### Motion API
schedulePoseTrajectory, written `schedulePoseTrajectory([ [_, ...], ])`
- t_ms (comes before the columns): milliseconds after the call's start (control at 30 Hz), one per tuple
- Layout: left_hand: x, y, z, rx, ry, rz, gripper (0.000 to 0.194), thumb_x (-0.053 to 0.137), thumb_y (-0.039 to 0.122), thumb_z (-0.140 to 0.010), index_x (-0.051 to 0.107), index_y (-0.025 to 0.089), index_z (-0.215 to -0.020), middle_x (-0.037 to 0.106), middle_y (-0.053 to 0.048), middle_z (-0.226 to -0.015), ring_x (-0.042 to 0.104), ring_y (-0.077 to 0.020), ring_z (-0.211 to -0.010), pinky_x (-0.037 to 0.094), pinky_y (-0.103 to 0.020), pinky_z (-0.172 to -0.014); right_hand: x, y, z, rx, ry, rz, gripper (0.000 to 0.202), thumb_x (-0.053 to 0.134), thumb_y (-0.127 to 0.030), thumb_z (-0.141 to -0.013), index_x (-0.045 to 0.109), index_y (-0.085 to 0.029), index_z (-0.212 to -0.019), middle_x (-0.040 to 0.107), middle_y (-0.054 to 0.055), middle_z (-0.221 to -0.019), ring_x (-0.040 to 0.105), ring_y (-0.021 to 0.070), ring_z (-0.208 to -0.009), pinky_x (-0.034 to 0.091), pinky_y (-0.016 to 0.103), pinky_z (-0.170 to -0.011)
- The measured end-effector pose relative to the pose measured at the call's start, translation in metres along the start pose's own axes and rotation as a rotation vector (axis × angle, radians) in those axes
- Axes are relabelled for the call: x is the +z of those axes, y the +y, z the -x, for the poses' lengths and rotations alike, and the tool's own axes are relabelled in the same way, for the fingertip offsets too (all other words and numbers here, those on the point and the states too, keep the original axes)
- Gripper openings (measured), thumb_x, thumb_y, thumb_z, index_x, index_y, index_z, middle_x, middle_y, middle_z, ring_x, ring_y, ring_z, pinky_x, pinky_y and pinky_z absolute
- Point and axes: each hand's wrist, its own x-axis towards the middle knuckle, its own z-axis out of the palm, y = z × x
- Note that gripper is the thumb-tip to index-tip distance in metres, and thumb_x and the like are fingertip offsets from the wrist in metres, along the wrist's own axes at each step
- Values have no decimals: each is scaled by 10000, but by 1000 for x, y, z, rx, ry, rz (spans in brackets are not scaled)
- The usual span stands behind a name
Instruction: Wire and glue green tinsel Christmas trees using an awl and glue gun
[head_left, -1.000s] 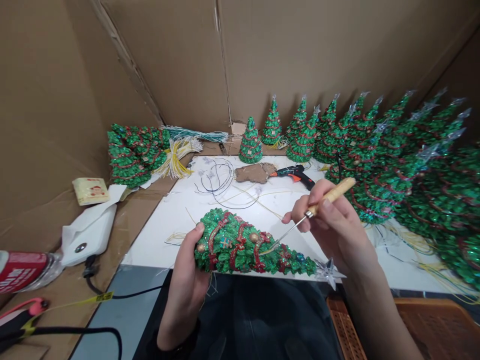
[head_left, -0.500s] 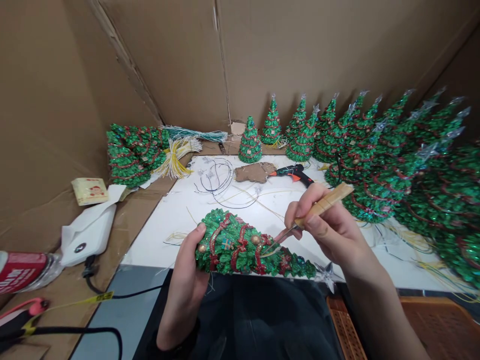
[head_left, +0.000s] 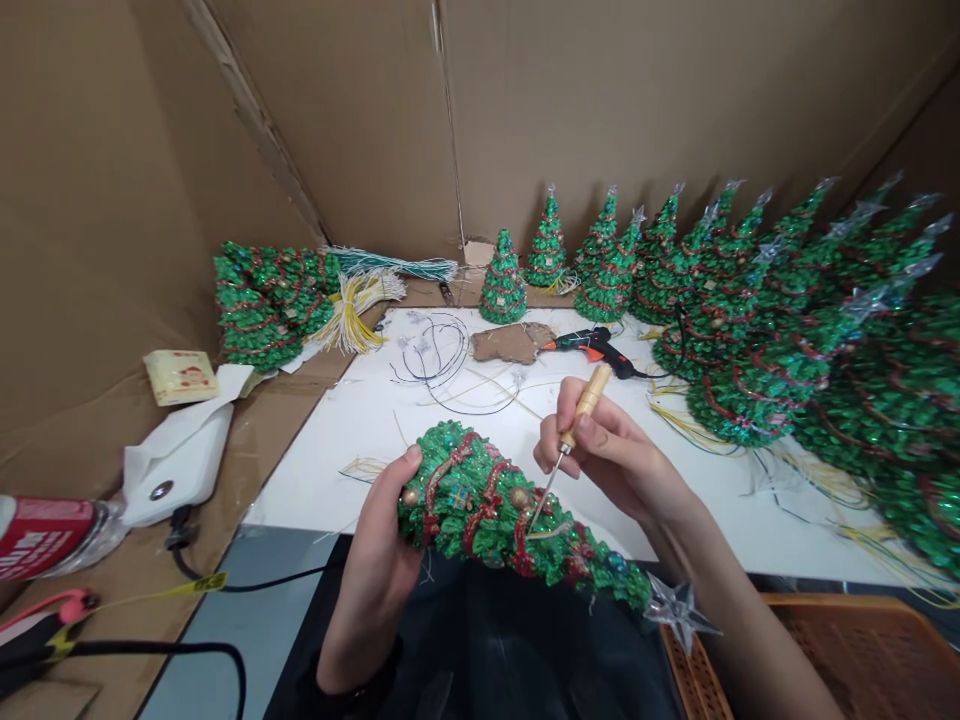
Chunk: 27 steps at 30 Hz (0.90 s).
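Observation:
A green glittery Christmas tree (head_left: 480, 505) with red garlands and gold balls lies on its side, its clear star (head_left: 681, 608) pointing lower right. My left hand (head_left: 382, 560) is closed around the wide base of the tree. In my right hand (head_left: 600, 440) is an awl (head_left: 585, 408) with a wooden handle, pinched between thumb and fingers. Its thin metal shaft slants down to the tree's surface below a gold ball, beside a pale wire loop (head_left: 551, 533).
Many decorated trees (head_left: 757, 400) stand at the right, others (head_left: 259, 315) at the left. A glue gun (head_left: 592, 345), brown cardboard (head_left: 512, 342) and loose wires (head_left: 431, 365) lie on the white board (head_left: 300, 490). A white device (head_left: 180, 460) sits at left.
The tree's star end has swung down and right. My right hand has moved slightly left, and the awl has turned more upright.

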Motion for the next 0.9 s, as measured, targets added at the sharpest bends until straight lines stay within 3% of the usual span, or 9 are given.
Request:
schedulePoseTrajectory([
  [100, 2, 0, 0, -25, 9, 43, 246, 783, 385, -627, 722, 184, -753, 748, -44, -740, 710, -286, -843, 584, -336, -720, 5, 5, -1, 86, -28, -54, 252, 640, -395, -867, 482, -210, -801, 578, -39, -676, 427, 85, -530, 364, 248, -569],
  [200, 4, 2, 0, -26, -11, 71, 246, 768, 378, -651, 740, 174, -786, 756, -53, -780, 711, -285, -861, 584, -338, -742, 5, 3, -2, 45, 53, -81, 231, 634, -382, -870, 484, -219, -803, 539, -59, -630, 440, 91, -544, 432, 267, -650],
  [367, 3, 5, 2, 26, -7, 68, 232, 759, 371, -667, 744, 175, -792, 758, -52, -790, 709, -287, -893, 581, -346, -779, 4, -11, 2, -167, 199, 26, 182, 609, -380, -888, 518, -238, -821, 504, -72, -594, 465, 99, -536, 496, 319, -740],
  [533, -1, 2, 0, 71, 75, 73, 280, 753, 398, -669, 730, 174, -835, 756, -57, -849, 695, -285, -932, 573, -349, -799, 25, -18, 38, -527, 434, 484, 88, 591, -269, -912, 642, -253, -982, 662, 6, -780, 636, 159, -714, 546, 357, -747],
  [567, -2, 1, -2, 74, 98, 69, 282, 753, 396, -666, 723, 176, -839, 754, -52, -865, 690, -278, -940, 568, -342, -804, 30, -15, 47, -629, 443, 590, 78, 602, -243, -901, 665, -242, -946, 677, 19, -779, 652, 178, -753, 555, 382, -777],
  [633, -6, 0, -6, 69, 128, 39, 272, 759, 388, -657, 707, 182, -827, 746, -36, -868, 681, -261, -945, 556, -324, -808, 39, -5, 61, -634, 391, 767, 117, 649, -179, -855, 666, -224, -962, 704, 30, -800, 680, 201, -797, 552, 442, -878],
  [700, -9, 0, -12, 76, 126, -16, 272, 776, 394, -630, 693, 183, -781, 732, -24, -814, 677, -253, -912, 549, -312, -782, 43, 9, 69, -621, 322, 872, 176, 664, -119, -821, 641, -227, -958, 700, 9, -764, 684, 172, -707, 568, 452, -895],
  [800, -13, -1, -20, 89, 89, -108, 298, 805, 426, -585, 675, 184, -702, 686, -3, -687, 667, -241, -805, 535, -299, -696, 42, 28, 69, -633, 301, 981, 145, 624, -92, -827, 609, -215, -903, 678, -1, -700, 664, 142, -606, 587, 457, -889],
  [900, -15, -2, -25, 68, 58, -198, 330, 820, 462, -570, 664, 191, -677, 664, 9, -668, 646, -219, -766, 505, -281, -660, 36, 41, 66, -634, 322, 1053, 100, 545, -122, -874, 600, -199, -905, 673, 17, -713, 675, 145, -650, 589, 422, -897],
])
